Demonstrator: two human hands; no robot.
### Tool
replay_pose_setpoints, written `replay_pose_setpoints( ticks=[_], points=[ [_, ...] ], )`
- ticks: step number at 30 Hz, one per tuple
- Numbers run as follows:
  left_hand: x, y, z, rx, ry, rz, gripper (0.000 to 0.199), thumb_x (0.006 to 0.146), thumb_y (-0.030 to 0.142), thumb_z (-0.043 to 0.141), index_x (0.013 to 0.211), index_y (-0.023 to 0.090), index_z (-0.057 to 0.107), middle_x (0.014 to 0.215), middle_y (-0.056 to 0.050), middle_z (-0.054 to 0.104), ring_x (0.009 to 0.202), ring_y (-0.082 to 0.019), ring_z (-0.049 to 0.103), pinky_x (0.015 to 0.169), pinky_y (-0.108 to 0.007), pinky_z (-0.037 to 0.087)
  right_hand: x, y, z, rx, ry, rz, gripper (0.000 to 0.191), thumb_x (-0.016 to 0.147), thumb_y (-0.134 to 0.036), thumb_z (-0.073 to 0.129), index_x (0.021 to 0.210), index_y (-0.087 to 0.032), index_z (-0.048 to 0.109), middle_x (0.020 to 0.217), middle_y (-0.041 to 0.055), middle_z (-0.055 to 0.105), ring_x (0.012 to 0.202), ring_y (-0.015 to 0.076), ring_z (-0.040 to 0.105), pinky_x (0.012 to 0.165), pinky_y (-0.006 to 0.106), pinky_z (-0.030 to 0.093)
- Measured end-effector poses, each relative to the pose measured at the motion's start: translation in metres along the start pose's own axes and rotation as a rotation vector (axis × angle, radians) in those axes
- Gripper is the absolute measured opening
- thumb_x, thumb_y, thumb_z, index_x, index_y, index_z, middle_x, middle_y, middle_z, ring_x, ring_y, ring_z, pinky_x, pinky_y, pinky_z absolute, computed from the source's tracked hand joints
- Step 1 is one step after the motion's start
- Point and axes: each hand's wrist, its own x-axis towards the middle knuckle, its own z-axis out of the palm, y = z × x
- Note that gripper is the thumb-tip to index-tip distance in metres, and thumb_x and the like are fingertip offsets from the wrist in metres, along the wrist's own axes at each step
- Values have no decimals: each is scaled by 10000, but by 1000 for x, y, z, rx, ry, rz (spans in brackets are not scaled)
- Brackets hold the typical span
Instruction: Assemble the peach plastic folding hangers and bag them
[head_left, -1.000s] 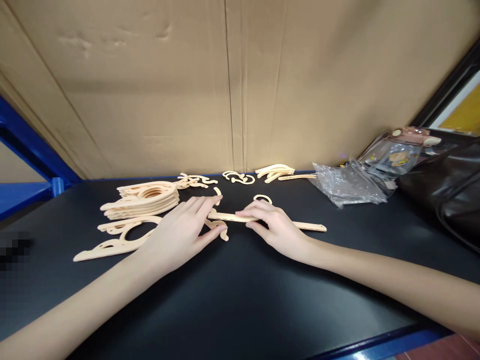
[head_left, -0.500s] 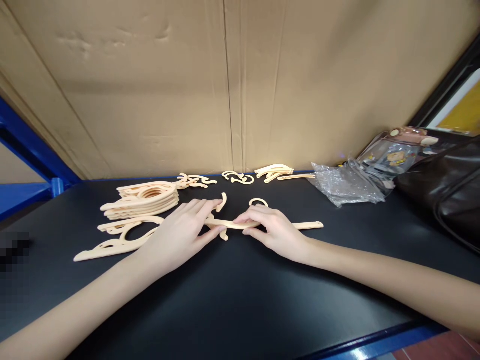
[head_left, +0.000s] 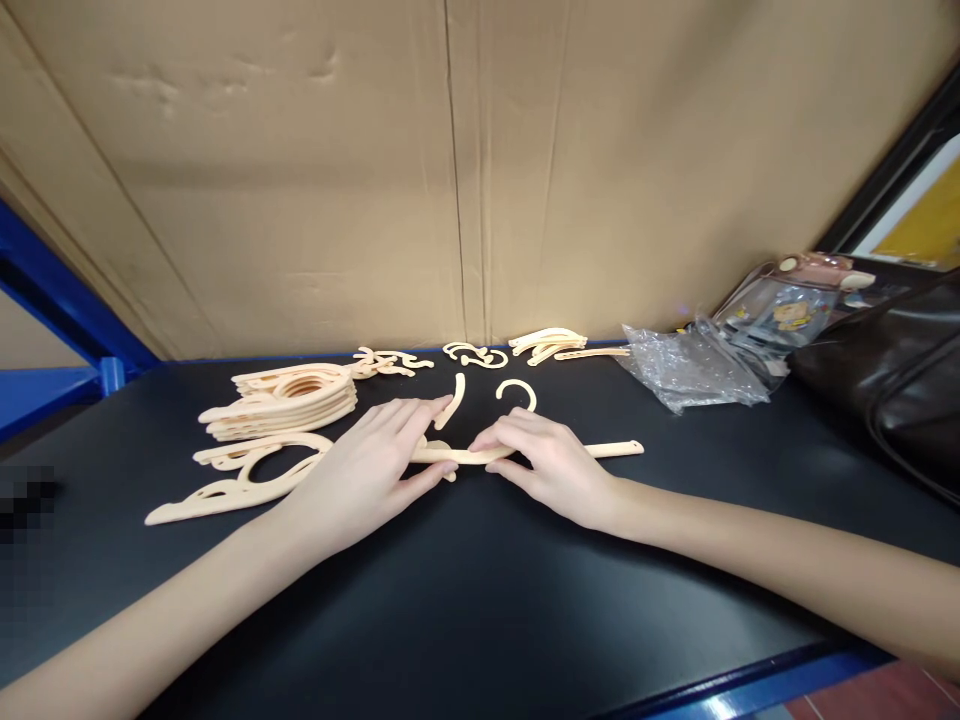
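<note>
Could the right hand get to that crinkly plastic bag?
Probably yes: the plastic bag lies ahead and to the right, with nothing tall visible between. But the right hand is gripping a beige strip, so it would likely have to let go first.

The left forearm (head_left: 187, 605) was bare as far as it showed, slender and smooth in outline, tapering to a narrow wrist (head_left: 292, 525) and an ungloved left hand (head_left: 367, 460) with slim fingers (head_left: 409, 415). The right forearm (head_left: 772, 560), equally bare and slim, ended in a right hand (head_left: 551, 465) likewise uncovered.
</note>
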Motion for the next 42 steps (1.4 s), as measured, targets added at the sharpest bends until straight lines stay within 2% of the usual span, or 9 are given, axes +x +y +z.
replay_pose_setpoints(
  ticks=[8,15,21,28,36,42],
  points=[
    [3,0,0,-6,9,27,519,905,480,481,1327,187,412,1266,-83,546,1124,-252,515,920,-375,428,-1,-2,0,-36,30,-22,135,894,-118,532,989,-209,560,946,11,641,836,153,543,760,295,465],
    [2,8,-5,20,16,53,449,882,353,520,1286,171,443,1153,-79,596,1005,-241,542,854,-370,431,-2,-3,2,-65,59,-23,286,850,-82,554,1092,-232,528,1141,53,530,1057,184,512,899,364,498],
    [1,16,-8,64,54,141,341,881,234,481,1210,156,520,1019,-76,606,868,-217,541,768,-336,435,-2,-5,1,-123,64,-32,322,865,-95,527,1151,-239,493,1215,76,475,1110,207,491,918,390,498],
    [4,15,-6,112,115,222,354,904,215,454,1240,117,508,1024,-94,628,903,-228,551,804,-346,418,0,-3,2,-172,15,-67,255,879,-113,540,1115,-190,484,1020,55,584,933,196,522,825,350,487],
    [4,16,-7,105,91,239,356,928,192,382,1267,170,488,1023,-78,644,923,-219,570,813,-350,425,2,-2,0,-179,9,-12,161,877,-138,576,1014,-196,513,911,16,642,888,175,555,836,337,394],
    [4,13,-4,89,96,210,322,942,201,357,1214,173,528,1168,-89,619,1038,-242,570,883,-387,426,3,-1,1,-180,-4,-18,72,881,-136,569,900,-194,531,893,10,635,858,164,552,837,320,371]
  ],
)
